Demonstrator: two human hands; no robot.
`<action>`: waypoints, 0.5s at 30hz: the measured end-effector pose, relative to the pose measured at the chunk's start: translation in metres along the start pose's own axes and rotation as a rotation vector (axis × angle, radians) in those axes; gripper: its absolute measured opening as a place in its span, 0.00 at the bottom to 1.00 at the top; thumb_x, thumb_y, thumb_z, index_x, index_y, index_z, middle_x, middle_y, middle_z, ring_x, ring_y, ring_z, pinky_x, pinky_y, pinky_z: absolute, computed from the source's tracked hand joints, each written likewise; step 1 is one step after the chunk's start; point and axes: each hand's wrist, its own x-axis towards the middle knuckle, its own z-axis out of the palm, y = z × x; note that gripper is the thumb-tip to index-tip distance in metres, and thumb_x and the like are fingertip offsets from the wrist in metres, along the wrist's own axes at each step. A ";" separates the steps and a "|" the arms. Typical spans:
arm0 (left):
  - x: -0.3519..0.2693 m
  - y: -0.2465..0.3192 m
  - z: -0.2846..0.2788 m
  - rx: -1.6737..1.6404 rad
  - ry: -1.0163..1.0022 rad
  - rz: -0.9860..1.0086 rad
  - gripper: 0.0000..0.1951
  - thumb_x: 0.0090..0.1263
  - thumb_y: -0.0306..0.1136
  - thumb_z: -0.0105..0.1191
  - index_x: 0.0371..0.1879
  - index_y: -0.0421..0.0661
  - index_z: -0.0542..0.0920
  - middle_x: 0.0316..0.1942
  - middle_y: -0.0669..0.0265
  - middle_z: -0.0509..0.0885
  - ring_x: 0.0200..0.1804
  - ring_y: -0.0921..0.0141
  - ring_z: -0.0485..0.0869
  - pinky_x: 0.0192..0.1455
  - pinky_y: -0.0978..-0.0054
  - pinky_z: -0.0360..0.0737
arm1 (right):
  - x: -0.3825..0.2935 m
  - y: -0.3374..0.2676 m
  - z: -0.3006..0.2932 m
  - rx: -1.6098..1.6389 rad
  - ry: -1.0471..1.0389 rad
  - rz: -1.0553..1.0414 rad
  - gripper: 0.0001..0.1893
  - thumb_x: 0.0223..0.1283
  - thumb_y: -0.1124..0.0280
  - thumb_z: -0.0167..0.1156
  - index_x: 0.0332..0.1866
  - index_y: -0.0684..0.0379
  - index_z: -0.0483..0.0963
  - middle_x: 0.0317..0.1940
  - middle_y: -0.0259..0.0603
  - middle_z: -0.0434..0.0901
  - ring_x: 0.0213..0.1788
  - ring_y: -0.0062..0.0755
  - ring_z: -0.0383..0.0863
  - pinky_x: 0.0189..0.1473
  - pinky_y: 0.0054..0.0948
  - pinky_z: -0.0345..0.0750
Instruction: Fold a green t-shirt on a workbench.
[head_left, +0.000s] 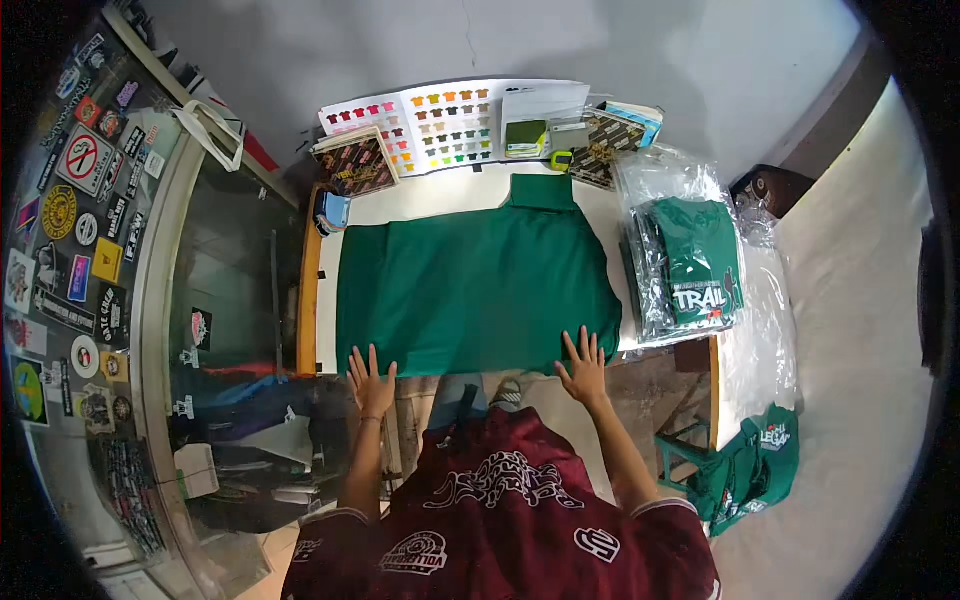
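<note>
A green T-shirt (465, 292) lies spread on the white tabletop (360, 212), partly folded, with one sleeve pointing towards the wall. My left hand (371, 384) rests with fingers apart on its near left corner. Near the right end of the same edge, my right hand (583, 367) lies on the cloth, fingers spread. Neither hand grips anything. The near edge of the shirt runs along the table's front edge between the two hands. Whatever lies under the shirt is hidden.
Plastic-bagged green shirts (697, 262) are stacked at the right. Against the wall stand a shirt colour chart (450, 127) and patterned boxes or booklets (356, 161). A yellow-green device (561, 160) sits nearby. More green shirts (750, 472) hang or lie at lower right. A glass case (232, 270) borders the left.
</note>
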 end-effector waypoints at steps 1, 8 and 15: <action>-0.003 -0.001 -0.002 -0.049 -0.034 -0.038 0.39 0.77 0.64 0.43 0.83 0.64 0.49 0.85 0.59 0.36 0.84 0.54 0.36 0.82 0.42 0.36 | -0.006 -0.001 -0.001 0.007 -0.024 -0.002 0.39 0.69 0.47 0.57 0.82 0.35 0.52 0.84 0.44 0.40 0.83 0.58 0.42 0.79 0.60 0.47; -0.012 -0.011 -0.006 0.112 0.041 -0.036 0.37 0.78 0.61 0.43 0.81 0.56 0.57 0.83 0.52 0.44 0.83 0.48 0.42 0.81 0.39 0.41 | -0.014 -0.006 -0.010 -0.010 -0.040 0.005 0.34 0.68 0.51 0.59 0.78 0.40 0.62 0.82 0.42 0.51 0.82 0.50 0.51 0.75 0.66 0.51; 0.063 0.047 -0.016 -0.078 0.219 0.126 0.31 0.78 0.50 0.50 0.74 0.47 0.65 0.79 0.44 0.54 0.80 0.45 0.52 0.78 0.41 0.52 | 0.078 -0.015 -0.001 0.175 0.182 -0.017 0.31 0.64 0.61 0.65 0.72 0.53 0.67 0.73 0.53 0.64 0.72 0.55 0.65 0.68 0.63 0.62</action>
